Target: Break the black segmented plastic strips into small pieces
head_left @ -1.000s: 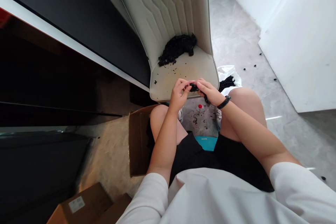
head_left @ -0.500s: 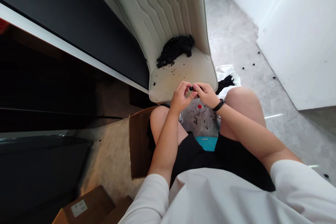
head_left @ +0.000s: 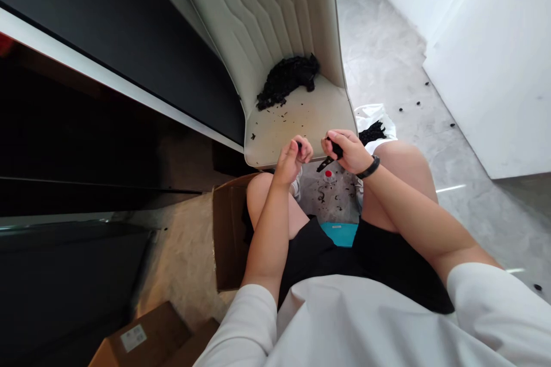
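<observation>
My left hand [head_left: 294, 159] is closed, thumb against curled fingers, around a small black round piece [head_left: 299, 144], mostly hidden by the fingers. A short gap to the right, my right hand [head_left: 349, 152] grips the black handle of a small knife [head_left: 325, 164]. Its dark, pointed blade slants down and left and bears light spots. Both hands are above the front edge of a pale padded chair [head_left: 303, 140]. On that seat lies a heap of black, rubbery-looking scraps [head_left: 287, 81], with crumbs scattered around it.
A white bag [head_left: 374, 113] with many black pieces [head_left: 373, 133] stands beside my right knee. Below are a red-capped clear container [head_left: 329, 175], dark shavings and a turquoise object [head_left: 341, 234]. A cardboard box [head_left: 228, 235] is by my left leg; small black pieces dot the floor.
My hands were together over the black piece and have moved apart, left hand leftward, right hand rightward. The knife blade now shows below my right hand.
</observation>
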The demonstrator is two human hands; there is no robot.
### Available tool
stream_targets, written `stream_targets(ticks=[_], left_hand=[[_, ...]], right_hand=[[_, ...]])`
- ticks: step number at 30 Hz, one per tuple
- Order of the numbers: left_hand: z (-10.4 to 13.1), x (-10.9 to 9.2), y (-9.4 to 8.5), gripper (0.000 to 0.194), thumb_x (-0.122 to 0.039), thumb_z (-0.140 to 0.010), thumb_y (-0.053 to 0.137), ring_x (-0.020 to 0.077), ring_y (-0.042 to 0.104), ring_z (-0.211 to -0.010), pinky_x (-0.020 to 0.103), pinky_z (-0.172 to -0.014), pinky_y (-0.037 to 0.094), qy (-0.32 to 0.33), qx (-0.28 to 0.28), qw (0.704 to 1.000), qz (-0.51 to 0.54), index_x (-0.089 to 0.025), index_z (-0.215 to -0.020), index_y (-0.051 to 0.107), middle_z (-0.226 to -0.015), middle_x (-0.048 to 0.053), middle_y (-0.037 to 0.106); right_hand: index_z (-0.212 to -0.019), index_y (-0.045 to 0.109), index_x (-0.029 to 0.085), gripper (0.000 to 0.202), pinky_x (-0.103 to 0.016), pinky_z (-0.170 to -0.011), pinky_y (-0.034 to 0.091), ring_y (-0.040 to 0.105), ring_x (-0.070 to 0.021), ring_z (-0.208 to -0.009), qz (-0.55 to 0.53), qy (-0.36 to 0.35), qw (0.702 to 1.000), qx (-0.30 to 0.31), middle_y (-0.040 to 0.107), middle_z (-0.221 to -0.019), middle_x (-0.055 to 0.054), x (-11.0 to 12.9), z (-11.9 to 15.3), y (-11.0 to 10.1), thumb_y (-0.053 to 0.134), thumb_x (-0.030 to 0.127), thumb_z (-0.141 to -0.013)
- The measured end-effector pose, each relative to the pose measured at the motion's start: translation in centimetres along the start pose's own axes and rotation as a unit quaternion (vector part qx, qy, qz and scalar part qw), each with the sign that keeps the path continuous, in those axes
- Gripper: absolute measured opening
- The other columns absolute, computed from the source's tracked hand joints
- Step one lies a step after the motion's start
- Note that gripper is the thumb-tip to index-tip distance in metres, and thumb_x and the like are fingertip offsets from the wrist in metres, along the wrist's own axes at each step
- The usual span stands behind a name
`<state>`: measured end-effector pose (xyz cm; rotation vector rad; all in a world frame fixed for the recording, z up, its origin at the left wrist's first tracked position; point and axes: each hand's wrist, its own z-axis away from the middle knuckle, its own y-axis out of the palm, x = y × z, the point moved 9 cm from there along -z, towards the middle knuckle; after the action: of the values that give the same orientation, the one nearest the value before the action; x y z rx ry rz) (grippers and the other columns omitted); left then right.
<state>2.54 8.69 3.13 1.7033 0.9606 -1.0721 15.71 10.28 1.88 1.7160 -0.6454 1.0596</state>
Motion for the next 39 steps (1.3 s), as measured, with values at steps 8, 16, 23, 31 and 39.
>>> stream_targets(ticks=[8,16,23,31,39], left_hand=[[-0.4,-0.6,-2.0,0.036,-0.059,-0.092,0.091,0.0141,0.063,-0.09,0.029,-0.083,0.05,0.079,-0.051,0.981,-0.17,-0.026,-0.104,0.083,-0.097,0.002,0.072],[-0.2,-0.5,-2.5,0.043,-0.062,-0.094,0.088,0.0118,0.049,-0.076,0.029,-0.07,0.043,0.088,-0.059,0.937,-0.332,-0.031,-0.124,0.09,-0.088,0.0,0.057],[-0.1,0.7,-1.0,0.044,-0.059,-0.103,0.077,0.0116,0.048,-0.077,0.028,-0.073,0.046,0.092,0.028,0.932,-0.351,-0.033,-0.137,0.085,-0.092,-0.001,0.055],[-0.1,-0.4,-0.5,0.07,-0.06,-0.09,0.091,0.0145,0.048,-0.078,0.031,-0.074,0.046,0.098,0.023,0.925,-0.367,-0.032,-0.151,0.074,-0.094,0.0,0.061],[-0.1,0.0,-0.3,0.053,-0.054,-0.093,0.089,0.0143,0.051,-0.078,0.031,-0.075,0.045,0.093,0.036,0.921,-0.376,-0.028,-0.138,0.08,-0.094,0.0,0.062]], right_hand=[[-0.083,0.066,0.021,0.059,-0.029,-0.056,0.032,0.044,-0.0118,-0.053,0.115,-0.004,0.993,0.023,0.055,-0.059,0.005,-0.4,-0.5,-0.5,0.072,0.077,-0.1],[-0.068,0.055,0.022,0.075,-0.033,-0.061,0.032,0.04,-0.0132,-0.061,0.303,-0.026,0.95,0.063,0.046,-0.06,0.004,-0.8,-0.1,0.1,0.057,0.089,-0.101],[-0.081,0.067,0.019,0.068,-0.033,-0.065,0.034,0.043,-0.0154,-0.066,0.346,-0.046,0.934,0.073,0.052,-0.066,0.003,-1.4,0.5,-0.3,0.052,0.081,-0.106],[-0.067,0.039,0.025,0.068,-0.035,-0.063,0.028,0.032,-0.0139,-0.061,0.409,-0.12,0.904,-0.006,0.035,-0.061,0.004,2.5,2.3,-2.7,0.053,0.077,-0.108],[-0.059,0.048,0.026,0.068,-0.039,-0.065,0.037,0.041,-0.0172,-0.06,0.462,-0.008,0.808,-0.365,0.04,-0.053,0.002,4.9,1.5,-19.2,0.067,0.074,-0.105]])
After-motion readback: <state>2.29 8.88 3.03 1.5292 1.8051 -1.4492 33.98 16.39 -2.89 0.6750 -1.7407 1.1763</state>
